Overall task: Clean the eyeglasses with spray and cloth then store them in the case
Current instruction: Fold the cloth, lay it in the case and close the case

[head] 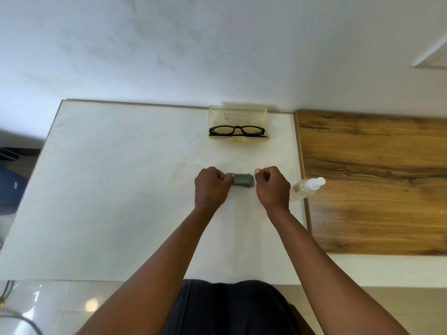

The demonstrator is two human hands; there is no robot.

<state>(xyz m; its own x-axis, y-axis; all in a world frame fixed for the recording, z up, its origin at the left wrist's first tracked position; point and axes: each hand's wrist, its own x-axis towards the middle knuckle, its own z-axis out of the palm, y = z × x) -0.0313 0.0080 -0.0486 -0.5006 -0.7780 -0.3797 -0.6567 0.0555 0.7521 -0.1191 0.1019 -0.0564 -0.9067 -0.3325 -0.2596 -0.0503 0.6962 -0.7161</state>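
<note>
Black-framed eyeglasses (237,131) lie folded in the lower half of an open yellowish translucent case (237,116) at the far edge of the white table (121,177). A small grey cloth (243,180), folded into a narrow strip, lies on the table in front of me. My left hand (212,187) pinches its left end. My right hand (272,186) is curled at its right end, thumb and finger pinched together, seemingly at the cloth's edge. A clear spray bottle (306,188) lies just right of my right hand.
A wooden board (375,180) adjoins the table on the right, with the bottle resting across its edge. A white wall (217,49) rises directly behind the case. Dark items (9,175) sit on the floor to the left. My dark clothing (229,308) shows below.
</note>
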